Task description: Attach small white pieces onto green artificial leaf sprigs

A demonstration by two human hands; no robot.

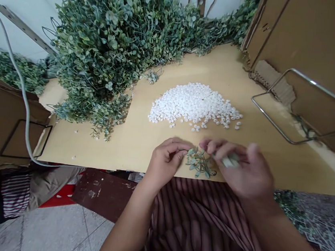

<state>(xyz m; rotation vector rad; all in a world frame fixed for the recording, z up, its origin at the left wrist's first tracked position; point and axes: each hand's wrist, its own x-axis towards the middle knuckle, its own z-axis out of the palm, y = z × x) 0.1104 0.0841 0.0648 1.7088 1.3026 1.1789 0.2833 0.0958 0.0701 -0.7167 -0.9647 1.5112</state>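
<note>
Near the front edge of the board, my left hand (168, 156) is closed in a pinch at the tip of a small green leafy sprig (199, 161), which looks artificial. Just right of the sprig is my right hand (241, 170), smeared by motion, its fingers curled around a pale green-white thing (230, 160) too blurred to name. The right fingertips come close to the sprig's upper side; whether they touch it I cannot tell. Beyond both hands lies a spread heap of small white bead-like pieces (192, 102), a few of them scattered along its near side.
A large pile of leafy sprigs (105, 34) fills the back left of the tan board (153, 148). Cardboard (321, 46) stands at the right beside a bent metal frame (287, 135). A grey cable (25, 97) hangs at left, where another person's striped sleeve (16, 193) shows.
</note>
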